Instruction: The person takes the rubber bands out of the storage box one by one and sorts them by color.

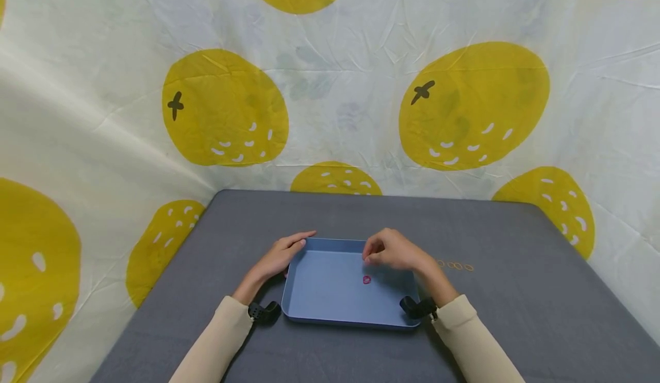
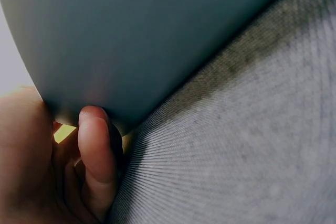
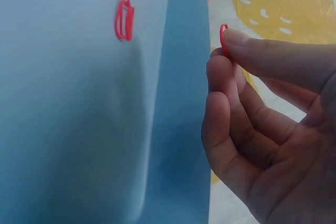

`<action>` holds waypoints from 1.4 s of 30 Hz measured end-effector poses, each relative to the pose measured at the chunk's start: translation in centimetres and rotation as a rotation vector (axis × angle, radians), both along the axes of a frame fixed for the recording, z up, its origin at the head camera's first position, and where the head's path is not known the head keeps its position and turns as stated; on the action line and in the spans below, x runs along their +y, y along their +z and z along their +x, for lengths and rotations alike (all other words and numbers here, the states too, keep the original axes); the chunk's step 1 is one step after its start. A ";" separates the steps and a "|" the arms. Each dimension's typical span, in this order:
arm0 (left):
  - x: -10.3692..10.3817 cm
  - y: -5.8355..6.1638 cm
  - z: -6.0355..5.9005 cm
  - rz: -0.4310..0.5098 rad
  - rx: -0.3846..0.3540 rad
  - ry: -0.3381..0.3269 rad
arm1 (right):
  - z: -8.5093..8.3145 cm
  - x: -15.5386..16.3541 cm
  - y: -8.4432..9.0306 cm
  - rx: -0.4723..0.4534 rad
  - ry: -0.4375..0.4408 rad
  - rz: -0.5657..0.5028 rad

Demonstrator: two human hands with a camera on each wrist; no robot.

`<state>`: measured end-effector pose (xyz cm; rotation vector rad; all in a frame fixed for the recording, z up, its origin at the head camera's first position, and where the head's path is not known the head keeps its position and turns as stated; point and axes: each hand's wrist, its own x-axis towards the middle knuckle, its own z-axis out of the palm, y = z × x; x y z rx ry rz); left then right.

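A shallow blue tray (image 1: 330,308) lies on the grey table. My left hand (image 1: 281,255) holds its far left corner, with a fingertip (image 2: 94,124) against the outer wall in the left wrist view. Over the tray's right half, my right hand (image 1: 394,250) pinches a small red rubber band (image 3: 224,36) between thumb and fingers. On the tray floor below it lies a small cluster of red rubber bands (image 1: 366,279); how many is hard to tell. The right wrist view shows the same red bands (image 3: 124,19) on the tray floor.
Several orange rubber bands (image 1: 459,266) lie in a row on the grey table (image 1: 515,314), right of the tray and partly behind my right wrist. A white cloth with yellow fruit prints (image 1: 340,102) hangs behind the table.
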<state>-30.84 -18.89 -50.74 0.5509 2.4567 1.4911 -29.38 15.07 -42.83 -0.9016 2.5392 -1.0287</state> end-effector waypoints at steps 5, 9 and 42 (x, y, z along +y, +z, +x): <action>0.0 -0.1 0.2 -0.006 0.002 0.003 | 0.1 0.4 0.4 0.008 -0.038 -0.008; 0.2 0.0 0.4 -0.009 0.001 0.001 | 0.1 0.7 0.5 0.010 -0.059 -0.015; 0.1 0.0 0.2 -0.004 0.013 -0.004 | 1.7 4.8 1.7 0.041 -0.119 -0.008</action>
